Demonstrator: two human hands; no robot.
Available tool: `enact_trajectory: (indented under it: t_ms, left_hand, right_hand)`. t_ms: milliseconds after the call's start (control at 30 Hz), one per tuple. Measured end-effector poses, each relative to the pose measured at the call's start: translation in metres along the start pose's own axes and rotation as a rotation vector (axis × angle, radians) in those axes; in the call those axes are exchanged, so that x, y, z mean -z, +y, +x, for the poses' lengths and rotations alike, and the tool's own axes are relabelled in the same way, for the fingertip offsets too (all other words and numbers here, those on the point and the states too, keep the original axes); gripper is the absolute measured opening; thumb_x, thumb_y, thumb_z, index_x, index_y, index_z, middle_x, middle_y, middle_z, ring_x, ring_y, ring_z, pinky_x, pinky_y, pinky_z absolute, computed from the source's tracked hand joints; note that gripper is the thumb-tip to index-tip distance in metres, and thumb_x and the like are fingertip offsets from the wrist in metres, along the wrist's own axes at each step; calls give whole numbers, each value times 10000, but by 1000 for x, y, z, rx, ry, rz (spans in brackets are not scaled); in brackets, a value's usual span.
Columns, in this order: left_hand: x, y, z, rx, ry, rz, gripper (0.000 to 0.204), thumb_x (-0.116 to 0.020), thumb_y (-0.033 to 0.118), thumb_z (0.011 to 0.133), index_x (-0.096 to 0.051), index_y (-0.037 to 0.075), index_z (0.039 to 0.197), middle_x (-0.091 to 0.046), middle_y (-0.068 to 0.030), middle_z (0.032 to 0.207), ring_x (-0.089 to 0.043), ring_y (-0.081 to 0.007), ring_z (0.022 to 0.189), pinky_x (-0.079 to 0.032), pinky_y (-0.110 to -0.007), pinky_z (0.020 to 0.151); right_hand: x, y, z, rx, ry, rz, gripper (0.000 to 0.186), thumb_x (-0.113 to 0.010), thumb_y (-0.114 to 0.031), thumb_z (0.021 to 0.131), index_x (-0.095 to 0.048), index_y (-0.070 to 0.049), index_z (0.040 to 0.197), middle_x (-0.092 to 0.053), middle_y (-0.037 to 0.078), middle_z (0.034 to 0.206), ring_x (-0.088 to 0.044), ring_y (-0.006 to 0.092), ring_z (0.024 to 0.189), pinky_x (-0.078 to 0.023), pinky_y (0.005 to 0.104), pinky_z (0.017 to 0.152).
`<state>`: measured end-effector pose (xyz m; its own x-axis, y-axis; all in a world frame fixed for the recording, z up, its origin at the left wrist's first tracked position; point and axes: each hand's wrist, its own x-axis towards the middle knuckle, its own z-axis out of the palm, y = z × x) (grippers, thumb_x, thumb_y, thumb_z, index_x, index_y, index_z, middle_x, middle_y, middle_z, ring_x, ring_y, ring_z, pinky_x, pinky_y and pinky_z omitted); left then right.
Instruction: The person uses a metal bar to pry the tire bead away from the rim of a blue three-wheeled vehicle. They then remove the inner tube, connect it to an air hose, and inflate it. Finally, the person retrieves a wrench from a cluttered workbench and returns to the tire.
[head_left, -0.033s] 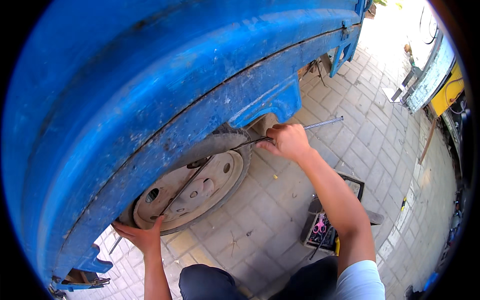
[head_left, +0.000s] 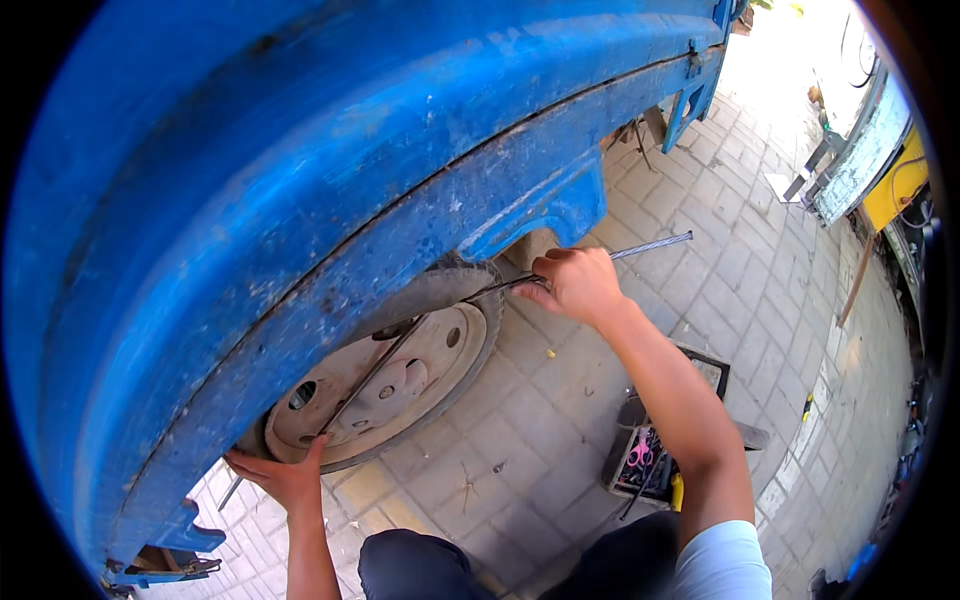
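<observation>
My right hand is closed around a long thin metal rod, with its silvery, twisted-looking end sticking out to the right. On the other side of the fist, a dark length runs down to the tyre. A thin dark line also crosses the wheel's pale, dusty rim; whether it is the same piece I cannot tell. At the tyre's lower left, my left hand lies against the rubber, thumb spread from the fingers and its tip by that line's lower end. The fingertips are partly hidden. The blue vehicle body covers the wheel's top.
Beside my right forearm, an open toolbox holds pink-handled scissors and other tools. A thin rod shows beyond my left hand. Grey paving bricks cover the ground. A yellow panel stands at the far right.
The silvery rod end lies a touch farther right, and the blue body has shifted slightly in view. Both hands keep the same grip and place.
</observation>
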<state>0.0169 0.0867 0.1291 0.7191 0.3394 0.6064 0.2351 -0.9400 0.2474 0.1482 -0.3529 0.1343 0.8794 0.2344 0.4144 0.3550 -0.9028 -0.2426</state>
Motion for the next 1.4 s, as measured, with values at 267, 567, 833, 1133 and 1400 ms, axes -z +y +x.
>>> enact_trajectory:
  t_ms: [267, 567, 833, 1133, 1400]
  left_hand:
    - [-12, 5, -7, 36, 31, 24, 1452, -939, 282, 471, 65, -58, 1462, -110, -313, 1459, -193, -481, 1345, -249, -554, 1092]
    - [-14, -8, -3, -37, 103, -10, 1436, -935, 342, 472, 25, -68, 1457, -128, -326, 1451, -188, -491, 1339, -219, -563, 1092]
    - [-20, -6, -6, 60, 56, -107, 1438, -929, 379, 499, 46, -50, 1464, -86, -323, 1464, -176, -497, 1347, -254, -554, 1099]
    - [-21, -14, -15, 11, 89, -128, 1412, -925, 375, 526, 39, -50, 1467, -97, -322, 1465, -184, -492, 1351, -272, -545, 1100]
    - [-26, -23, -20, 42, 103, -178, 1382, -919, 374, 545, 18, -47, 1469, -90, -317, 1474, -183, -487, 1352, -246, -560, 1099]
  right_hand:
    - [-27, 36, 33, 170, 138, 458, 311, -752, -443, 746, -741, -151, 850, -678, 35, 1017, -608, 273, 981, -488, 407, 822]
    - [-3, -62, -21, -331, 52, -49, 390, -760, -432, 703, -629, -76, 613, -576, 74, 610, -615, 263, 600, -479, 368, 555]
    - [34, -44, -24, -60, 12, -8, 311, -662, -360, 828, -641, -55, 771, -613, 126, 662, -663, 305, 725, -521, 434, 636]
    - [129, 8, -112, -574, -887, 564, 438, -464, -398, 987, -647, -5, 925, -560, 65, 648, -531, 173, 619, -455, 350, 604]
    - [43, -151, -200, -1217, -483, 1423, 394, -487, -403, 995, -561, -21, 933, -425, -27, 595, -370, 70, 468, -298, 237, 411]
